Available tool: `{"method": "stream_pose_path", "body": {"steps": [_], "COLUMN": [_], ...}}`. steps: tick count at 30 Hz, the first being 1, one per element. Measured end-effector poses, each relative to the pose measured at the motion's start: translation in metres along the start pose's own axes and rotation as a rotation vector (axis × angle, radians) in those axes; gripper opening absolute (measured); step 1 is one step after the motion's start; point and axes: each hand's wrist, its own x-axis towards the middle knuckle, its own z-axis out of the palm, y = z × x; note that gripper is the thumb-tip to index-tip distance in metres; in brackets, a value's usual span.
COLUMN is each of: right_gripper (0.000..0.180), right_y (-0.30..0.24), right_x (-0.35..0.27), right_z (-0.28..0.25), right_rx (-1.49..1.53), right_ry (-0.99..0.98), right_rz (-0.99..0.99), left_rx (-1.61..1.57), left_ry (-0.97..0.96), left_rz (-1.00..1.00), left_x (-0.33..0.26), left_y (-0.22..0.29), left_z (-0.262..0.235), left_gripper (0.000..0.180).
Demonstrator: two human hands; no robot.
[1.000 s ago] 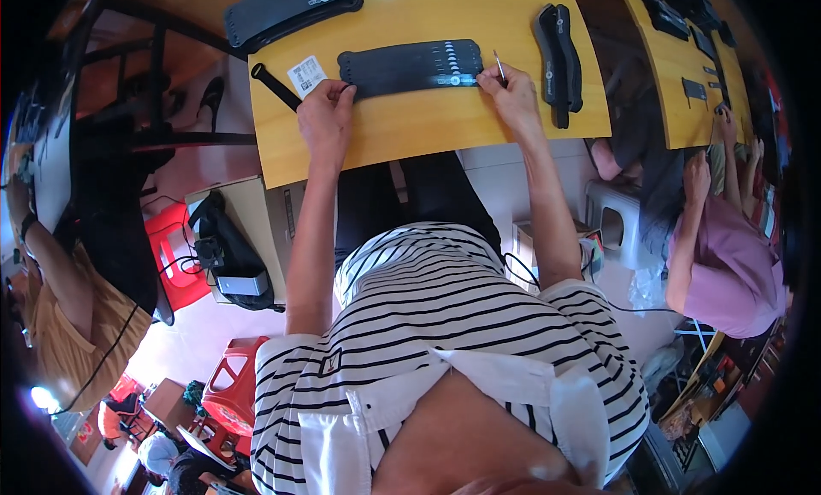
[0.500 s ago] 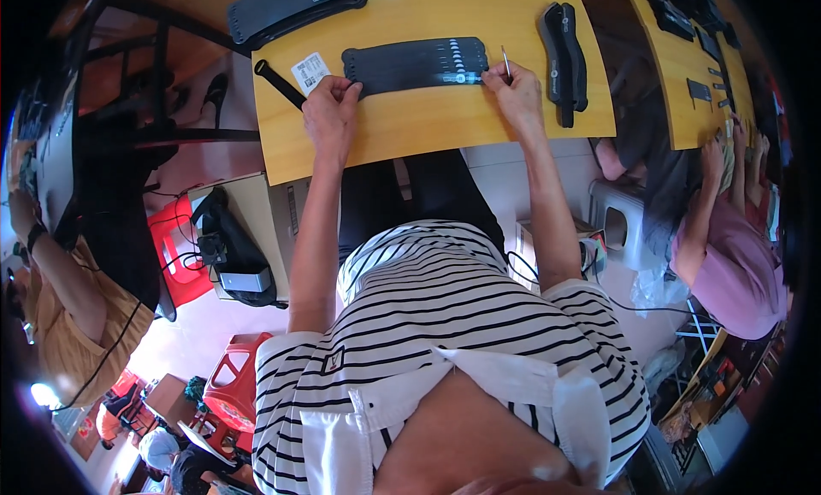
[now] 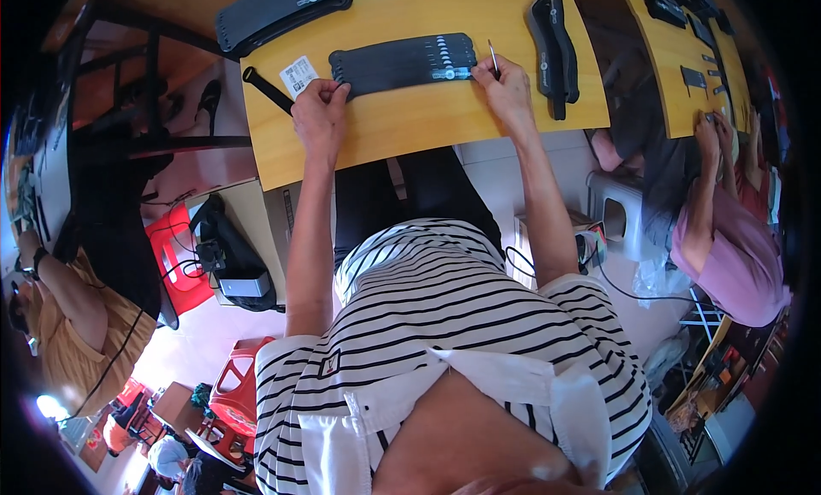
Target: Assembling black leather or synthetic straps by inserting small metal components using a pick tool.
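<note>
A row of overlapping black straps (image 3: 385, 65) with white printed marks near the right end lies across the yellow table. My left hand (image 3: 320, 119) is closed, thumb and fingers pinching the near left corner of the nearest strap. At the opposite end my right hand (image 3: 508, 91) is closed around a thin pointed metal tool (image 3: 493, 57), which sticks up past the fingers. Its fingertips also touch the right end of the nearest strap. A white printed label (image 3: 298, 74) and a loose black strap with a loop end (image 3: 267, 91) lie beside my left hand.
A stack of black straps (image 3: 282, 16) sits at the table's far left, and another bundle of straps (image 3: 556, 59) lies right of my right hand. Co-workers sit on both sides, one in a pink top (image 3: 735, 256) at a second yellow table (image 3: 676, 93). A red stool (image 3: 235, 392) stands behind left.
The view has shifted slightly, so the table and its straps appear a little further left. Both hands keep their places at the two ends of the strap.
</note>
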Motion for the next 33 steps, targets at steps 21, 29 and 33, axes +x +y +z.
{"method": "stream_pose_path", "body": {"steps": [21,29,33], "right_gripper": [0.008,0.012,0.015], "right_y": [-0.106,-0.125,-0.109], "right_x": [-0.081,-0.094,-0.070], "right_z": [0.069,0.083,0.074], "right_rx": [0.202,0.167,0.177], "right_ry": [-0.196,-0.198,-0.249], "right_rz": [-0.549,-0.610,-0.526], "left_rx": [0.045,0.039,0.022], "left_ry": [0.000,-0.022,0.004], "left_rz": [0.069,0.097,0.082], "left_x": [-0.003,-0.003,-0.007], "left_y": [0.007,-0.003,0.003], "left_z": [-0.004,-0.002,-0.007], "left_gripper": [0.021,0.025,0.023]}}
